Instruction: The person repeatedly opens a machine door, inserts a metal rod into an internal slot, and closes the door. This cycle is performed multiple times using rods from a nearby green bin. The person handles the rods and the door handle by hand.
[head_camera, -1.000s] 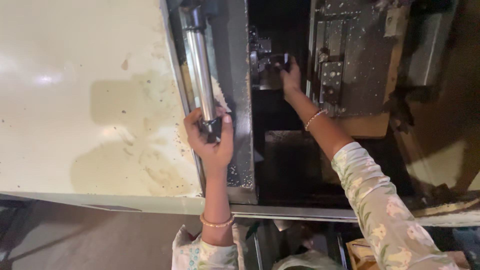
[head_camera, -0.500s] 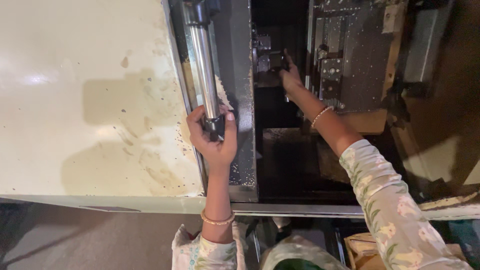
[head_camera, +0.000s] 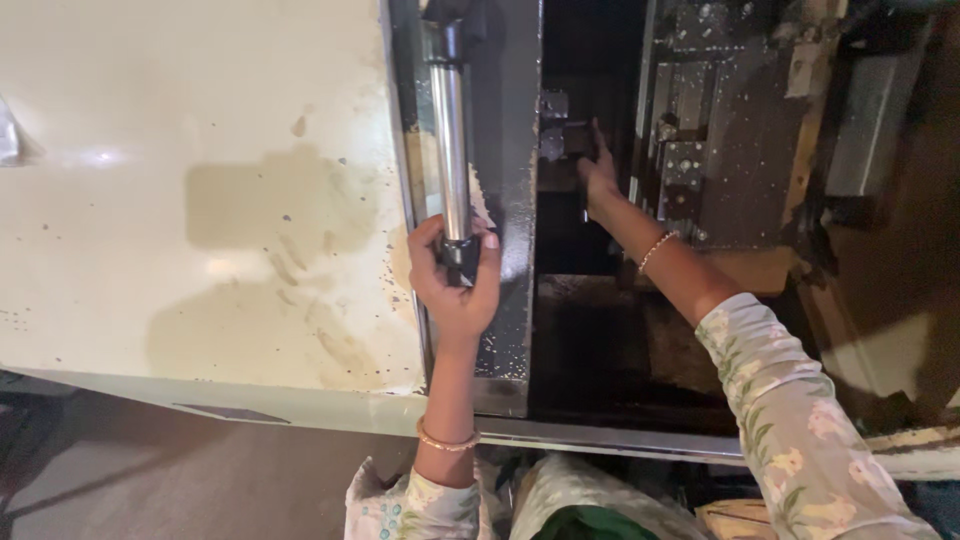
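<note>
My left hand (head_camera: 455, 280) is wrapped around the lower end of a shiny steel door handle (head_camera: 450, 150) mounted on the dark edge of a machine door (head_camera: 510, 300). My right hand (head_camera: 598, 172) reaches deep into the dark machine opening and rests against a small metal block (head_camera: 562, 140) inside. Whether its fingers grip the block is hidden by shadow. Both wrists carry thin bangles, and the sleeves are pale with a floral print.
A large cream panel (head_camera: 200, 200), stained and scuffed, fills the left. Inside the opening at right stand dark metal fixtures with bolts (head_camera: 690, 140) and a brownish ledge (head_camera: 760, 270). A grey floor (head_camera: 150, 480) shows below the panel.
The right hand has pushed a little further up and inward toward the metal block. The left hand keeps its hold on the handle; the view has shifted slightly.
</note>
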